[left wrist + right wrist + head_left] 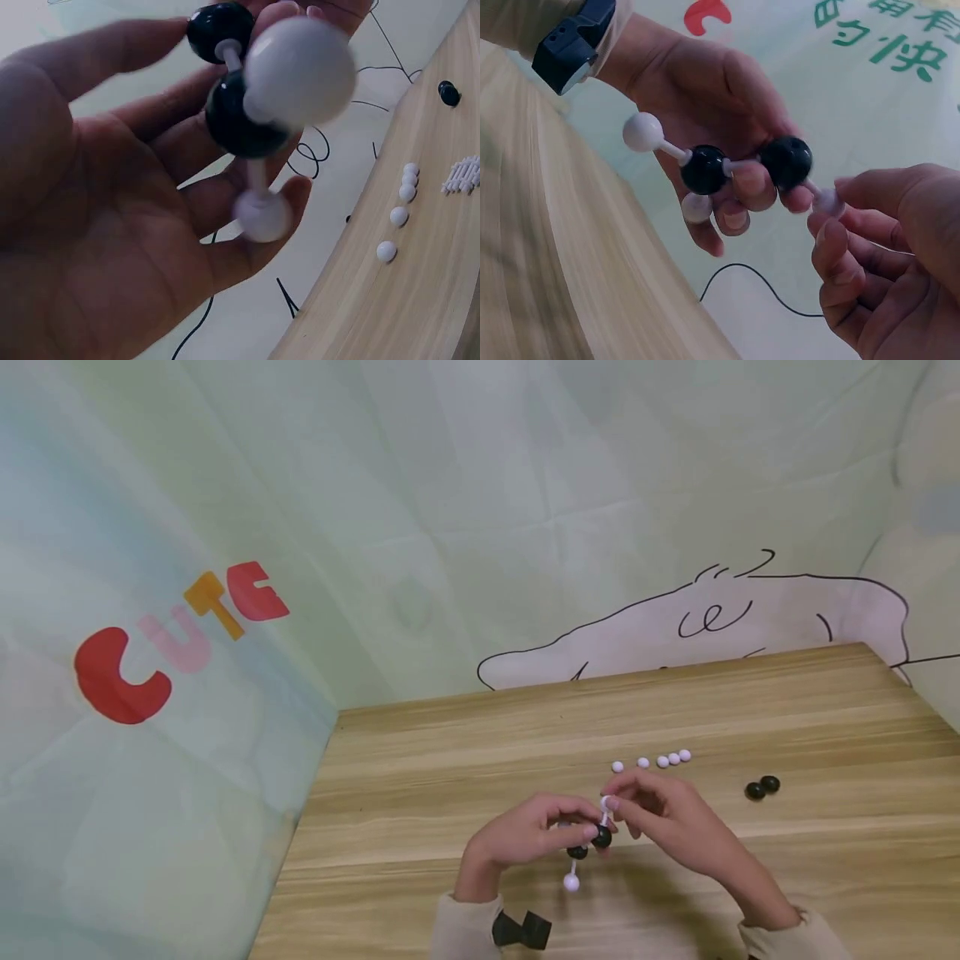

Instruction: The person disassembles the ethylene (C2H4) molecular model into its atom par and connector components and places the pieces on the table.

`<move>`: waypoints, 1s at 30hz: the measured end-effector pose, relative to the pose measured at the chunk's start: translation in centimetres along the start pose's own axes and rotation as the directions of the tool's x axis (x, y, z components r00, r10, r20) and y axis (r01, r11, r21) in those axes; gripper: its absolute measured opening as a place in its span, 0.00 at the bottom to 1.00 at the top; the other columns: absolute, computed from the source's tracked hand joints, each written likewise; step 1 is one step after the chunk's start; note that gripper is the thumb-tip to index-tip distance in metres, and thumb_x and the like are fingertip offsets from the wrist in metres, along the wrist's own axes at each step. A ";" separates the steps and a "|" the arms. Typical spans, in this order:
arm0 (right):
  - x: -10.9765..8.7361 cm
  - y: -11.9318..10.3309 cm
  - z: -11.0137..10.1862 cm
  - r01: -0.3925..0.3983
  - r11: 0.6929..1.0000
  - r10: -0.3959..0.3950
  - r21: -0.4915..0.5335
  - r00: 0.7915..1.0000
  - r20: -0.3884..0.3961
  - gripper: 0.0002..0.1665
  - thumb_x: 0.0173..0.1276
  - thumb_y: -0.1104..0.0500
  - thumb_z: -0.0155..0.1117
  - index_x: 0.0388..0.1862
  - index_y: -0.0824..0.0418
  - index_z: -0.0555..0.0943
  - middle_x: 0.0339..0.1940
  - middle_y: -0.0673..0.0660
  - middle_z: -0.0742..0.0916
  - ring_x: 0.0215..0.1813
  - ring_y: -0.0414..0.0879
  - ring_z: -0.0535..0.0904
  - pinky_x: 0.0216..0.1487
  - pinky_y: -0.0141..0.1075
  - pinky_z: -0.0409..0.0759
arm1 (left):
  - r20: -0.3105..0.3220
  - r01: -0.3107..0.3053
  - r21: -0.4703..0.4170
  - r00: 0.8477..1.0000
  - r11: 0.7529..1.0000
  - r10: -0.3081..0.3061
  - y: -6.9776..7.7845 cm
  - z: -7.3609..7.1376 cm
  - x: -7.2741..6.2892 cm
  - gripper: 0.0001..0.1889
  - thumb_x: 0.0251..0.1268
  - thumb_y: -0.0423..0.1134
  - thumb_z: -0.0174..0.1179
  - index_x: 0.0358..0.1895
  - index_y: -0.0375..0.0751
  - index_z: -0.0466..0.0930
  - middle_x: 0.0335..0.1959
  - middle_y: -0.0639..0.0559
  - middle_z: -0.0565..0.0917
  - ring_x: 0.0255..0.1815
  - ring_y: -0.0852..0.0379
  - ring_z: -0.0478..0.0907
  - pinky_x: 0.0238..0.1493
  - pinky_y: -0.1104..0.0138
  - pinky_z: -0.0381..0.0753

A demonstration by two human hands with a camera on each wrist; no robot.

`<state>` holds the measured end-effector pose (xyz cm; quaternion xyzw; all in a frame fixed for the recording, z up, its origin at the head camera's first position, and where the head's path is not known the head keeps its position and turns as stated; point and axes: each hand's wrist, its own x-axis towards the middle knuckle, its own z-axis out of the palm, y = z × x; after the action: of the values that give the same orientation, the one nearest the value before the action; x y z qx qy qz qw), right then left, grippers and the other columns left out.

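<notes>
A molecular model, with two black balls joined by a white stick and white balls on further sticks, is held above the table. My left hand grips it by a black ball, thumb on one side and fingers on the other. With thumb and fingertips, my right hand pinches a small white ball on a stick that meets that black ball. Two other white balls stick out from the second black ball in the left wrist view.
Several loose white balls lie in a row beyond the hands on the wooden table. Two black balls lie to the right. A bundle of white sticks shows in the left wrist view. A printed curtain hangs behind.
</notes>
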<state>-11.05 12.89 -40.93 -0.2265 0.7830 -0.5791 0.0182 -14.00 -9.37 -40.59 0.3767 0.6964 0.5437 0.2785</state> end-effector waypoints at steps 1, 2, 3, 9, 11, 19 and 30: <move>0.0 0.1 -0.1 -0.026 0.999 0.026 0.031 1.000 0.010 0.05 0.71 0.59 0.58 0.42 0.57 0.79 0.26 0.51 0.82 0.23 0.40 0.75 0.21 0.33 0.74 | -0.014 0.006 0.011 1.000 1.000 -0.006 0.0 0.1 0.0 0.11 0.69 0.32 0.54 0.52 0.34 0.75 0.43 0.34 0.83 0.44 0.68 0.79 0.53 0.69 0.76; -0.1 0.2 -0.1 -0.054 0.997 0.054 0.054 0.998 0.017 0.05 0.70 0.58 0.59 0.42 0.58 0.78 0.26 0.52 0.82 0.22 0.40 0.75 0.20 0.33 0.73 | -0.034 0.012 0.019 0.999 1.000 -0.012 0.1 0.2 -0.1 0.12 0.68 0.32 0.56 0.51 0.35 0.75 0.41 0.35 0.83 0.43 0.67 0.79 0.52 0.70 0.76; -0.1 0.2 -0.2 -0.084 0.994 0.083 0.073 0.996 0.022 0.06 0.70 0.57 0.60 0.41 0.59 0.77 0.26 0.53 0.82 0.22 0.40 0.75 0.19 0.33 0.72 | -0.061 0.021 0.026 0.998 0.999 -0.020 0.2 0.2 -0.1 0.12 0.66 0.32 0.58 0.50 0.36 0.75 0.40 0.37 0.83 0.42 0.67 0.78 0.51 0.70 0.76; -0.3 0.2 -0.4 -0.139 0.984 0.141 0.110 0.990 -0.015 0.11 0.69 0.56 0.61 0.44 0.61 0.76 0.28 0.55 0.82 0.25 0.42 0.78 0.22 0.34 0.73 | -0.243 0.052 0.091 0.970 0.995 -0.028 0.6 0.5 0.0 0.10 0.66 0.40 0.60 0.47 0.42 0.77 0.38 0.50 0.83 0.44 0.64 0.78 0.51 0.68 0.74; -0.3 0.2 -0.3 -0.099 0.990 0.103 0.101 0.994 -0.037 0.10 0.68 0.57 0.63 0.44 0.60 0.76 0.29 0.55 0.83 0.27 0.43 0.80 0.25 0.35 0.76 | -0.271 0.051 0.125 0.962 0.991 -0.015 0.8 0.5 0.1 0.09 0.68 0.42 0.59 0.47 0.44 0.78 0.39 0.52 0.83 0.45 0.64 0.77 0.49 0.67 0.77; -0.2 -0.2 0.3 0.059 0.998 -0.058 0.000 0.994 -0.095 0.08 0.62 0.62 0.68 0.38 0.56 0.78 0.32 0.52 0.83 0.29 0.39 0.80 0.28 0.33 0.79 | -0.271 0.045 0.270 0.962 0.962 0.031 1.3 0.7 0.4 0.06 0.67 0.36 0.56 0.44 0.44 0.78 0.34 0.51 0.84 0.40 0.66 0.77 0.45 0.72 0.76; -0.4 -0.2 0.7 0.150 0.982 -0.160 -0.111 0.983 -0.088 0.10 0.61 0.61 0.70 0.34 0.48 0.78 0.29 0.43 0.82 0.29 0.36 0.77 0.27 0.31 0.77 | -0.274 0.069 0.319 0.962 0.945 0.022 1.7 0.5 0.3 0.02 0.64 0.34 0.59 0.36 0.44 0.81 0.30 0.52 0.85 0.29 0.69 0.79 0.36 0.74 0.79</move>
<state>-10.47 12.37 -41.06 -0.2594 0.7919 -0.5474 -0.0768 -13.39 -8.62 -39.09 0.3303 0.8128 0.4645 0.1203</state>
